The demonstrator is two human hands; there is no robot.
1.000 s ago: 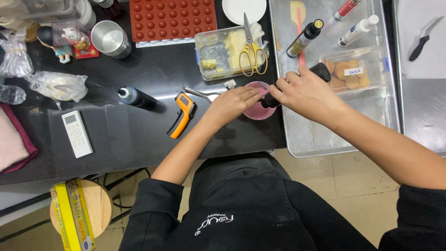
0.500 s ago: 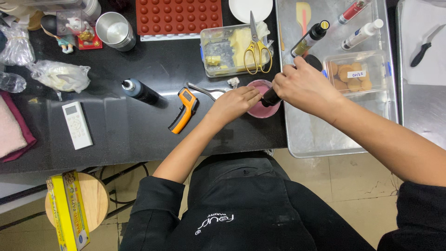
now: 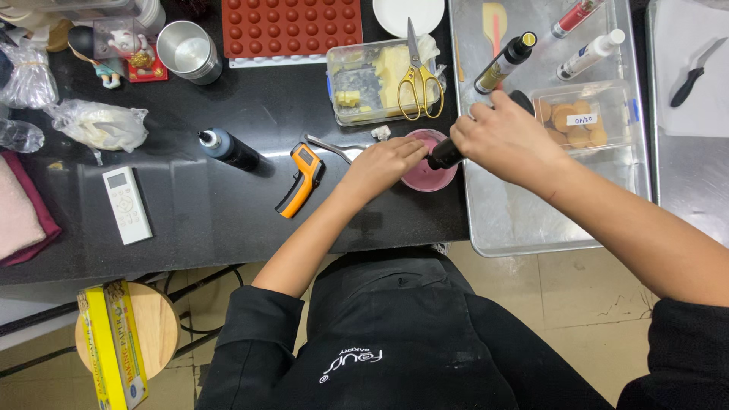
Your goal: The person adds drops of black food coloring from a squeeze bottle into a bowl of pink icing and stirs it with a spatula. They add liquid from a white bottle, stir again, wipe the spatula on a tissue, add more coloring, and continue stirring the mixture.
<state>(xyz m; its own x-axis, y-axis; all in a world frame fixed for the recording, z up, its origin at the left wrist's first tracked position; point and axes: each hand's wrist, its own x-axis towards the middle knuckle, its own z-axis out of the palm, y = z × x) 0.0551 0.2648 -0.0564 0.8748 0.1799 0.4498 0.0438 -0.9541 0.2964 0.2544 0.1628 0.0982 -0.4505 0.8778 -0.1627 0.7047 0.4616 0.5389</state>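
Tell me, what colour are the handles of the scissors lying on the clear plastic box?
Yellow handles on the scissors, seen in the head view.

Glossy black countertop (image 3: 190, 220), brushed metal tray (image 3: 516, 220), wooden stool (image 3: 156, 326)

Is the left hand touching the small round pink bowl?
Touching: the head view shows the left hand resting its fingers on the rim of the small round pink bowl.

An orange thermometer gun (image 3: 301, 180) lies on the black table (image 3: 190, 220) near a black squeeze bottle (image 3: 228, 149). A white remote (image 3: 126, 205) lies to the left. Yellow scissors (image 3: 417, 72) rest on a clear box (image 3: 380, 93). A red mold (image 3: 286, 26) sits beside a metal cup (image 3: 190, 51).
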